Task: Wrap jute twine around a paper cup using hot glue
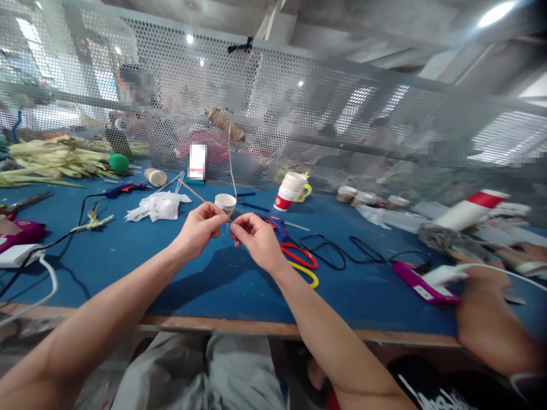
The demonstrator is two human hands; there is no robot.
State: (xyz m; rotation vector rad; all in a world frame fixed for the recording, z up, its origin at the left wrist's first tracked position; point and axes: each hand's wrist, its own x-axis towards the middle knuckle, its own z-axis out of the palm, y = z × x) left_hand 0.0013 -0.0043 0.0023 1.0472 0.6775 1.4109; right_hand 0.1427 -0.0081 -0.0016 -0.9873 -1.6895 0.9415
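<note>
My left hand (201,228) and my right hand (256,238) nearly meet over the table, fingertips pinched on a thin piece of twine between them. Just behind the fingers stands a small white paper cup (225,201), partly hidden by my hands. A strand of twine (233,165) runs down from a brown twine roll (226,125) on the mesh panel to near the cup. From the top of my left hand a thin tan length (191,190) sticks up to the left; whether it is the same twine I cannot tell.
Beyond the hands are a crumpled white plastic bag (159,206), a stack of paper cups (290,191) and a phone (197,162). Glue guns (123,189), red-and-yellow-handled scissors (301,255) and a purple power strip (423,283) lie around. Another person's arm (491,319) rests at right.
</note>
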